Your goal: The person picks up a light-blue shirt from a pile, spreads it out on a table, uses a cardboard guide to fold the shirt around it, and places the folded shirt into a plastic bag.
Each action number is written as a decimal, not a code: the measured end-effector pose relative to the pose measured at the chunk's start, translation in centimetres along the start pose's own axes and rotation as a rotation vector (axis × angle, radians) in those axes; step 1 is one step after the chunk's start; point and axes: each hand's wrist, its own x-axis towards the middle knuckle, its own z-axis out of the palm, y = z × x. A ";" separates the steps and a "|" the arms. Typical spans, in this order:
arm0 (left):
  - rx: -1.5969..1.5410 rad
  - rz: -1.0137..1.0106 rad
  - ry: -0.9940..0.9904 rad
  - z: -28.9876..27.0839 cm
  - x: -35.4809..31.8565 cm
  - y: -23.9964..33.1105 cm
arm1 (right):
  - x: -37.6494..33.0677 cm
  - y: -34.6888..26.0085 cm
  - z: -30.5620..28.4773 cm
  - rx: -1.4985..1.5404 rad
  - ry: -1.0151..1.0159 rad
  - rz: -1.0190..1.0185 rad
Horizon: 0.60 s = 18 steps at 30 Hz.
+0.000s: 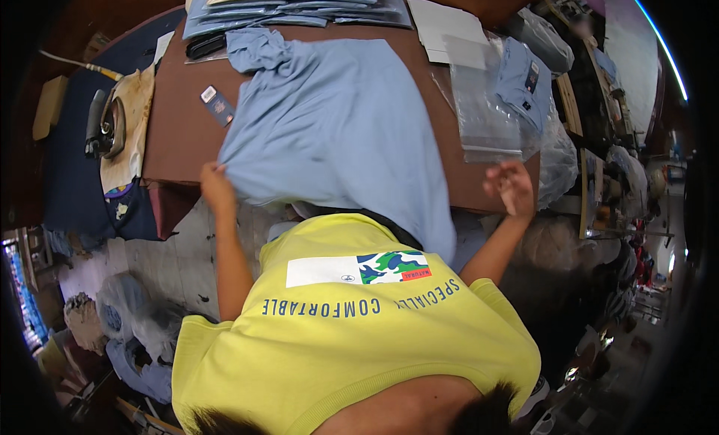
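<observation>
A light blue shirt [329,120] lies spread over the brown tabletop, bunched at its far left end. Its near right part hangs over the table's front edge against me. My left hand [216,186] pinches the shirt's near left edge and pulls the cloth taut there. My right hand [513,188] is raised by the table's right front corner, fingers loosely bent and apart, holding nothing. Beyond it a clear plastic bag [479,128] lies flat. A dark blue hang tag [216,105] rests just left of the shirt.
Packed blue shirts [299,6] are stacked at the back. White sheets [447,26] lie back right, near a folded blue shirt [522,86] on plastic. An iron [111,128] sits on a scorched pad [133,109] at the left. Wrapped bundles [123,304] stand on the floor lower left.
</observation>
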 end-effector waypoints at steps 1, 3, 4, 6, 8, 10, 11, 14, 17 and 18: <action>0.149 -0.076 0.026 -2.1 0.0 0.3 | 1.3 0.9 -0.9 -0.099 0.227 0.088; 0.292 -0.033 0.097 -3.3 1.7 0.5 | 5.6 3.7 -1.8 -0.354 0.417 0.177; 0.287 0.077 0.153 -2.7 3.3 0.2 | 8.4 5.2 -1.7 -0.480 0.450 0.219; 0.150 0.268 0.165 -0.8 6.8 2.0 | 14.0 9.3 -1.9 -0.736 0.413 0.142; 0.047 0.327 0.128 1.9 10.5 5.8 | 20.2 13.0 -1.5 -0.934 0.376 0.000; 0.266 0.340 0.114 5.7 13.6 5.9 | 24.6 15.3 3.5 -1.273 0.329 0.069; 0.304 0.290 -0.007 7.2 14.1 6.6 | 25.4 15.1 6.7 -1.474 0.338 0.223; 0.319 0.440 -0.197 9.7 12.9 9.3 | 26.5 17.1 7.2 -1.470 0.307 0.221; -0.262 0.314 -0.381 7.4 10.3 10.2 | 22.3 17.0 5.9 -1.283 0.017 0.093; -0.542 0.183 -0.438 5.6 9.0 9.9 | 20.4 16.0 6.3 -1.103 -0.074 0.127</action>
